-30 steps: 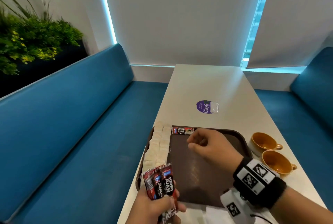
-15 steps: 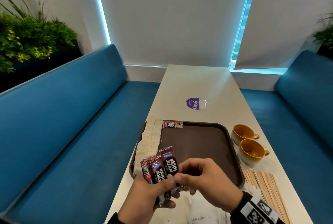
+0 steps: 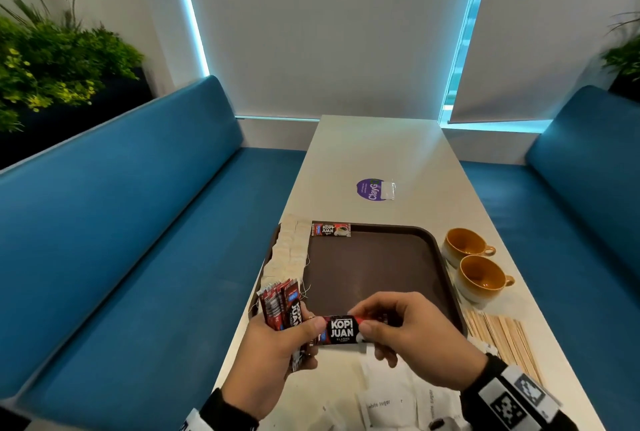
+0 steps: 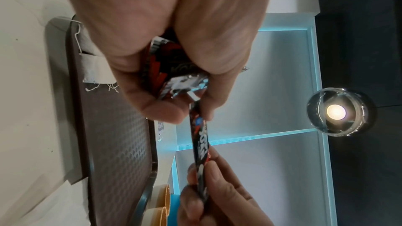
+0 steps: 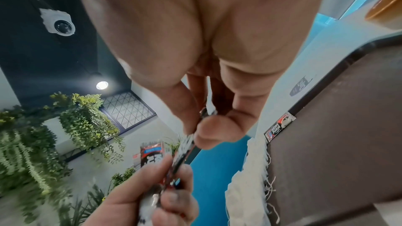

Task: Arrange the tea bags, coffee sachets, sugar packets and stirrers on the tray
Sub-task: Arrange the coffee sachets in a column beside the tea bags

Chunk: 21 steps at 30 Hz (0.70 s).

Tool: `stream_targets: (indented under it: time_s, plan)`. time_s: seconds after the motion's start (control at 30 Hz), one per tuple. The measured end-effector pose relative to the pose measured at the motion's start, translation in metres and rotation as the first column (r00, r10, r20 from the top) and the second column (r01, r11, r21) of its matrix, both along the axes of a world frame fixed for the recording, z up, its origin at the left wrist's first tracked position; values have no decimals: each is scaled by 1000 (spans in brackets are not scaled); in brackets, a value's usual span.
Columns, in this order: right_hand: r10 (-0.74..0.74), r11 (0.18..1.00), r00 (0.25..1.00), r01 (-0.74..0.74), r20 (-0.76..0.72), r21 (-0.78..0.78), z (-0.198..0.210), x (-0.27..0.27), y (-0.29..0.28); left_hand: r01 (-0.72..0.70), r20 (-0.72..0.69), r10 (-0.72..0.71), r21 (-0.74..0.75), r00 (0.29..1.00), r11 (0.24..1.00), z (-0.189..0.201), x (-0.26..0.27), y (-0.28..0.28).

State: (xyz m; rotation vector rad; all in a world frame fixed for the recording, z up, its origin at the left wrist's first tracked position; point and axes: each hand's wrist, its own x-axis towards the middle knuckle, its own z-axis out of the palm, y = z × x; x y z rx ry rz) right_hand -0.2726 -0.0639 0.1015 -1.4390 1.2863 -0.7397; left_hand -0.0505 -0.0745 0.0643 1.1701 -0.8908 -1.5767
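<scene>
My left hand (image 3: 277, 337) grips a fanned bundle of red-and-black coffee sachets (image 3: 282, 304) over the near left corner of the brown tray (image 3: 443, 257). My right hand (image 3: 398, 330) pinches one coffee sachet (image 3: 341, 330) by its right end, held flat between both hands; the left thumb still lies on its left end. One more coffee sachet (image 3: 330, 229) lies at the tray's far left. A column of tea bags (image 3: 289, 254) runs down the tray's left side. Wooden stirrers (image 3: 498, 333) lie right of the tray. White sugar packets (image 3: 381, 403) lie in front of it.
Two orange cups (image 3: 474, 264) stand on the white table (image 3: 374, 150) just right of the tray. A purple sticker (image 3: 372, 189) sits beyond the tray. Blue benches (image 3: 121, 222) flank the table on both sides.
My right hand came back from the tray's far left, where it left a sachet, to the bundle in my left hand and now pinches one sachet, drawn out sideways.
</scene>
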Motion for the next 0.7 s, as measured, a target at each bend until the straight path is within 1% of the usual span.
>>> stream_targets:
  time_s: [0.1,0.17,0.27,0.4,0.5,0.6,0.7]
  plan:
    - [-88,995,996,89,10,-48,1,-3,-6,-7,33,8,-23,999,1000,-4,-1,-4]
    - [-137,990,990,139,42,-38,0,-4,-12,-51,13,52,-35,999,998,-5,-3,-9]
    - [-142,989,982,145,123,-10,-3,-3,-27,-114,-40,113,-34,993,993,-3,-3,-20]
    - [-168,985,973,171,155,-2,-11,-4,-56,-137,-66,138,22,988,990,-1,0,-35]
    - [-249,968,953,247,170,37,-19,-9,-92,-92,-83,98,77,992,993,-2,8,-44]
    - [-297,955,946,292,131,56,-30,-15,-136,-38,-136,52,99,989,994,-6,15,-49]
    - [-369,928,925,362,85,83,-49,-19,-175,-11,-182,31,112,983,994,-13,19,-52]
